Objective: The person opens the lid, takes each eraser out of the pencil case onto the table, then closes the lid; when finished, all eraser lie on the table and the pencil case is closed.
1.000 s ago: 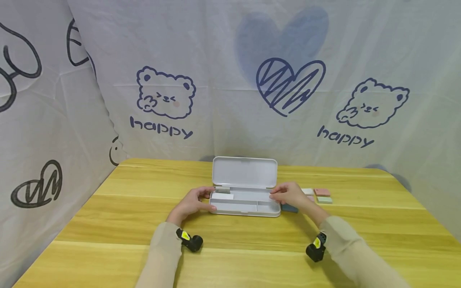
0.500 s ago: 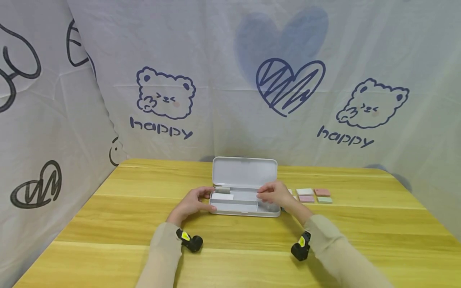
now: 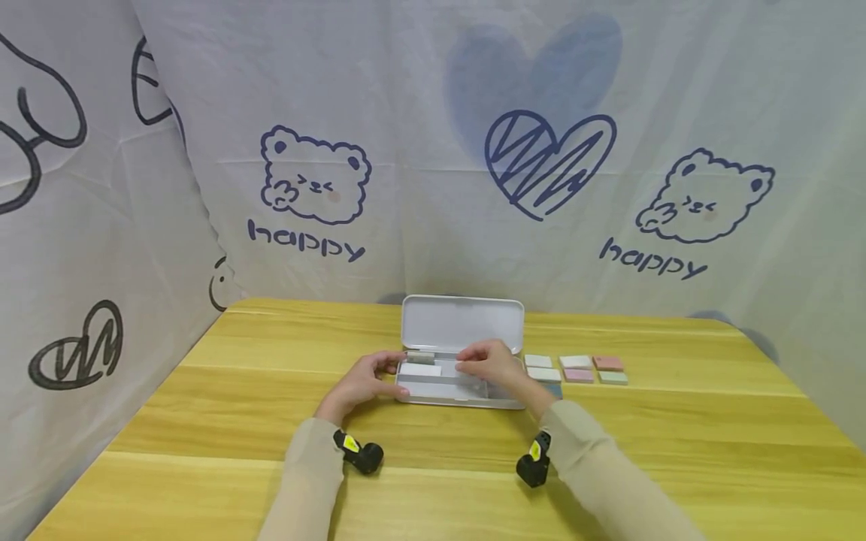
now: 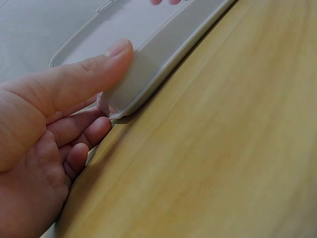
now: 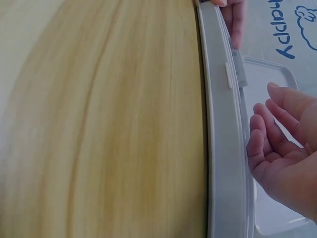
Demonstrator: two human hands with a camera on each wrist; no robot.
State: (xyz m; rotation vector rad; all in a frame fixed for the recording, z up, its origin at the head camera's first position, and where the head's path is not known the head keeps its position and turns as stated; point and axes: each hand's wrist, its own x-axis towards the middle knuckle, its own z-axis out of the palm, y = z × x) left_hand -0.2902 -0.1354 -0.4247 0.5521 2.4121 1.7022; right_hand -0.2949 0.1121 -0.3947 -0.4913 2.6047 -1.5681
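Note:
An open white pencil case (image 3: pixel 433 390) stands on the table, lid (image 3: pixel 463 323) raised at the back. In its back compartment, a grey block (image 3: pixel 421 358) and a white block (image 3: pixel 419 370), like erasers, lie at the left. My left hand (image 3: pixel 365 382) grips the case's left end; in the left wrist view, the thumb reaches over the corner and the other fingers curl beside the end wall. My right hand (image 3: pixel 495 366) is over the back compartment, thumb and fingertips close together. Curled fingers show in the right wrist view; whether they pinch anything is hidden.
Right of the case lie several small blocks: white ones (image 3: pixel 537 361), a lilac one (image 3: pixel 578 375), a salmon one (image 3: pixel 608 364), a pale green one (image 3: pixel 613 379) and a partly covered blue one (image 3: pixel 553 391). A printed cloth (image 3: pixel 433 188) hangs behind the wooden table (image 3: pixel 446 481).
My right hand has moved left along the case from its right end to about the middle, uncovering the white blocks beside the case. My left hand keeps its place on the left end.

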